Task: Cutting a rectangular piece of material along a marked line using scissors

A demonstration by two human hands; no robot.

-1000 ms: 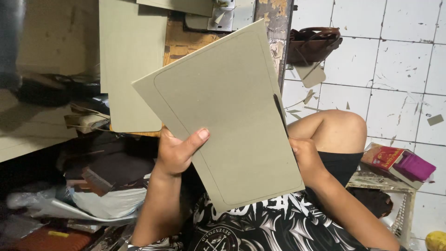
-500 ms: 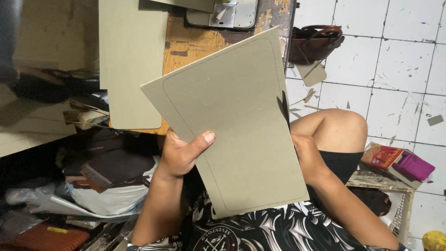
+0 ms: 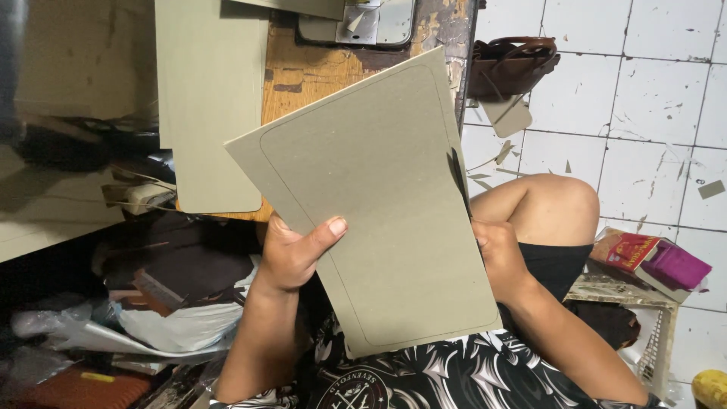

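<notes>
A large grey-green cardboard sheet with a traced rounded outline (image 3: 379, 204) fills the frame's centre, tilted; the left hand (image 3: 291, 254) grips its left edge, thumb over the face; the right hand (image 3: 496, 257) clasps its right edge; a similar grey-green sheet (image 3: 208, 106) lies on the wooden table (image 3: 318, 72) at upper left.

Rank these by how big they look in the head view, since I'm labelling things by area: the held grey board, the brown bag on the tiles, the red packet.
1. Grey board, largest, though nearest the camera.
2. Brown bag.
3. Red packet, slightly smaller than the bag; close call.
</notes>
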